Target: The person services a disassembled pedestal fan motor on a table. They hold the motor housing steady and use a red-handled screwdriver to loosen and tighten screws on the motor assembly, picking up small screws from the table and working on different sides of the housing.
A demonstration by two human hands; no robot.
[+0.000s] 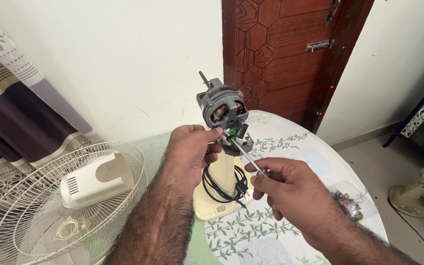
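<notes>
Near the centre of the frame the left hand [190, 149] is closed around the neck of a stripped table fan, its fingers pinching a small pale part just under the exposed fan motor [222, 109]. The grey motor housing sits bare on top of the cream fan stand [220, 189], copper windings showing through its openings and a shaft sticking up toward the upper left. The right hand [290, 191], lower right of centre, grips a screwdriver [245, 153] between thumb and fingertips; its thin shank runs up and left to the spot by the left fingertips, where a bit of green shows — probably the screw area, though the tip itself is too small to make out.

A black power cord [224, 185] lies looped around the stand's base on the round table with its leaf-patterned tablecloth [280, 142].

At lower left, the wire fan guards [40, 211] lie stacked with the cream motor cover [94, 179] resting in them. A second cream fan stands on the floor [420, 189] at the right edge.

The tip works right beside the left fingertips, so a slip off the screw could jab them or gouge the windings. The stand is tall on a small base — a hard sideways push could tip it.
</notes>
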